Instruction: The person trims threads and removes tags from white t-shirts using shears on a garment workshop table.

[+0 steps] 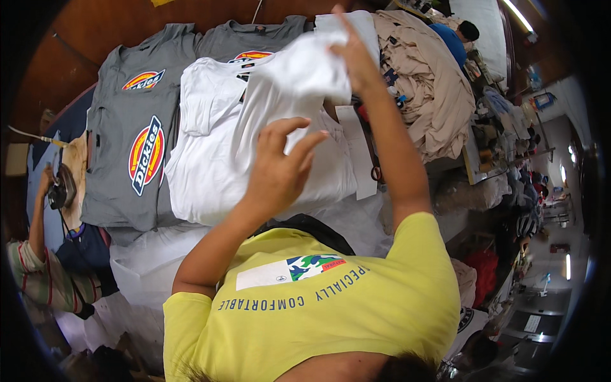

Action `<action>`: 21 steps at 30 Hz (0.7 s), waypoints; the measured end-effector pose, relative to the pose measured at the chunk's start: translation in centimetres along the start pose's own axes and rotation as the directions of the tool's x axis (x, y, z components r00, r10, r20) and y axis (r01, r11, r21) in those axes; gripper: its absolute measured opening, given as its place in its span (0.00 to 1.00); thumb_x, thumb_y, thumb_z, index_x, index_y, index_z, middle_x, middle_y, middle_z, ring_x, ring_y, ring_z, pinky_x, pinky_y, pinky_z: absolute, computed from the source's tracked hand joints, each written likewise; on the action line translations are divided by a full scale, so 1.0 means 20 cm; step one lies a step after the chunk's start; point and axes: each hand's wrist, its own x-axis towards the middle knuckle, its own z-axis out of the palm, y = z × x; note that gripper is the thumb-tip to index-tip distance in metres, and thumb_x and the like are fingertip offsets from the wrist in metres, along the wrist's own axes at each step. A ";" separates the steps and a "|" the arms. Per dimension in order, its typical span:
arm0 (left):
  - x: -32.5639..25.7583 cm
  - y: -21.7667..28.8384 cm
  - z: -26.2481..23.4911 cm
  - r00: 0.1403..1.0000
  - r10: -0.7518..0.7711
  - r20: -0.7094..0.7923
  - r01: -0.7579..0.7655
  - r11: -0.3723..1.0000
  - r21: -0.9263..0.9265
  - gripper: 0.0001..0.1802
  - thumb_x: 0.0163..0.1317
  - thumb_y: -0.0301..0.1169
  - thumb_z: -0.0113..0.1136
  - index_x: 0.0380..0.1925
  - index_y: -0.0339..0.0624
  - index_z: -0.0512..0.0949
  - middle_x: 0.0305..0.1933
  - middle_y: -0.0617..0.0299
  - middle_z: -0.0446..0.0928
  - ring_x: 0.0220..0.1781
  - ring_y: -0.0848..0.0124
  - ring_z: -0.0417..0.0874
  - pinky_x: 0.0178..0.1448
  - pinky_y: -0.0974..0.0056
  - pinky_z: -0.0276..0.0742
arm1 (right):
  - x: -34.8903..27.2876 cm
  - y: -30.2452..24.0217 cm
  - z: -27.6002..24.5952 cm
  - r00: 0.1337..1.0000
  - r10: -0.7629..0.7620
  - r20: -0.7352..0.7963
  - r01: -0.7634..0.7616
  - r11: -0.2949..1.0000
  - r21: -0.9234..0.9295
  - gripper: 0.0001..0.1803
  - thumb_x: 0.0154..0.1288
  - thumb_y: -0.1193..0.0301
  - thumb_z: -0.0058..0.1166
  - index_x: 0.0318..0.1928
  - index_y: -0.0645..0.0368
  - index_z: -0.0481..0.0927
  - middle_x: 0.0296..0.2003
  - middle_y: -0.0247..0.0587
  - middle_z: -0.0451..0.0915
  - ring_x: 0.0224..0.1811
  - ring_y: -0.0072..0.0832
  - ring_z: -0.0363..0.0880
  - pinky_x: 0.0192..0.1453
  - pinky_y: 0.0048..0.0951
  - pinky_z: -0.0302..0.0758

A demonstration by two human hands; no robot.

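Note:
Over a stack of white T-shirts [254, 191], my left hand [283, 159] is open, its thumb and fingers curved apart with nothing between them. A loose part of the top white shirt [305, 67] is lifted and smeared by motion. Against its right edge is my right hand [353, 57], with one finger stretched upward and the thumb by the cloth. Blur and the hand's angle hide whether it grips the fabric. Left of the white stack lie grey T-shirts [111, 130] with a red, yellow and blue chest print, and another grey shirt [223, 41] lies behind.
A heap of beige cloth [420, 83] fills the right of the table, near scissors [376, 173] and a white strip [356, 153]. Clear plastic [149, 261] hangs along the front edge. At far left another person's hand [46, 181] is at an iron [62, 186].

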 end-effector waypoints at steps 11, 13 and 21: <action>-0.62 -0.64 -0.30 0.792 -0.599 -0.115 0.610 0.775 0.166 0.16 0.49 0.20 0.59 0.41 0.40 0.75 0.46 0.53 0.71 0.53 0.57 0.71 0.58 0.59 0.65 | 0.49 0.17 -0.84 0.778 -0.422 -0.465 0.378 0.906 -0.189 0.33 0.55 0.84 0.45 0.63 0.51 0.61 0.51 0.47 0.70 0.45 0.31 0.74 0.45 0.31 0.75; -0.80 -0.81 -0.35 0.728 -0.673 -0.130 0.675 0.671 0.307 0.15 0.51 0.22 0.59 0.41 0.40 0.75 0.45 0.53 0.72 0.51 0.57 0.71 0.58 0.59 0.64 | 0.40 0.49 -0.98 0.812 -0.115 -0.572 0.075 0.993 -0.093 0.30 0.57 0.82 0.47 0.61 0.52 0.62 0.50 0.46 0.70 0.45 0.34 0.72 0.40 0.32 0.75; -0.92 -1.04 -0.37 0.689 -0.666 -0.288 0.704 0.518 0.486 0.15 0.57 0.29 0.58 0.45 0.38 0.73 0.46 0.51 0.72 0.51 0.56 0.71 0.57 0.59 0.63 | -0.58 0.97 -0.63 0.915 0.244 -0.322 -0.381 0.783 -0.491 0.11 0.59 0.67 0.57 0.41 0.55 0.76 0.32 0.35 0.78 0.27 0.27 0.75 0.35 0.29 0.73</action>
